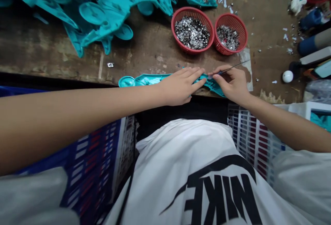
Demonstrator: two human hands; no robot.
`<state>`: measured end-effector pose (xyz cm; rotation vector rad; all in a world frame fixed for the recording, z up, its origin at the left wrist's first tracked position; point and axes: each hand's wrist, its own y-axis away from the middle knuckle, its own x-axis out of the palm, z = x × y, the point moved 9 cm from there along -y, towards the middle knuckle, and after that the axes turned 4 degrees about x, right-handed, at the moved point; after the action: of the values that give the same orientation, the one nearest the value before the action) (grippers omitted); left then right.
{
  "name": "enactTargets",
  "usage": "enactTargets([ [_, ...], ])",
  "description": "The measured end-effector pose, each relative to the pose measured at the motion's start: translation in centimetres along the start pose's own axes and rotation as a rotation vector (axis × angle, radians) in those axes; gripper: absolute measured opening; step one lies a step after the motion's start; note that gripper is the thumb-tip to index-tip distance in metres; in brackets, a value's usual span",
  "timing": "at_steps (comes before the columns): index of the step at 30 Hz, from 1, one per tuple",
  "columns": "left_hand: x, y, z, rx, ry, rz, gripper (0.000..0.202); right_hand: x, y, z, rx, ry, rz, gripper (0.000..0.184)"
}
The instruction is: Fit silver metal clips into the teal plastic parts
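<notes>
A long teal plastic part lies along the front edge of the wooden table, with a round disc at its left end. My left hand rests flat across its middle, fingers stretched out and covering much of it. At the part's right end, my right hand is closed around a thin tool with a metal shaft, which points up and to the right. The tool's other end, near the fingertips, is too small to make out. Beyond the hands stand two red baskets of small metal pieces.
Many teal parts are piled at the back left. One metal piece lies alone on the table. A white ball and assorted tools sit at the right. Below are a blue crate and a white crate.
</notes>
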<state>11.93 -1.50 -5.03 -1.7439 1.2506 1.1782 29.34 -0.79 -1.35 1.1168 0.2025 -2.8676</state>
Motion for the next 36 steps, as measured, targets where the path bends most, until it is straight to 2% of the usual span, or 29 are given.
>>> enactTargets([
  [11,0.1,-0.1,-0.2,-0.008,0.025,-0.058,0.093,-0.1,0.4,-0.9,0.015,-0.047,-0.047,0.036],
  [23,0.1,-0.2,-0.1,-0.016,0.029,-0.075,0.092,0.2,-0.1,-0.2,-0.037,0.042,0.016,0.030],
  [29,0.1,-0.1,0.0,-0.013,0.025,-0.094,0.090,1.3,-1.5,0.4,-0.102,0.129,0.101,0.029],
  [33,0.3,0.1,0.0,-0.011,-0.014,-0.072,0.092,-0.2,-3.2,-0.9,-0.072,0.124,0.099,0.036],
  [36,0.4,0.0,-0.1,-0.001,-0.031,-0.054,0.094,-1.4,-3.8,-2.0,-0.103,0.311,0.200,0.042],
])
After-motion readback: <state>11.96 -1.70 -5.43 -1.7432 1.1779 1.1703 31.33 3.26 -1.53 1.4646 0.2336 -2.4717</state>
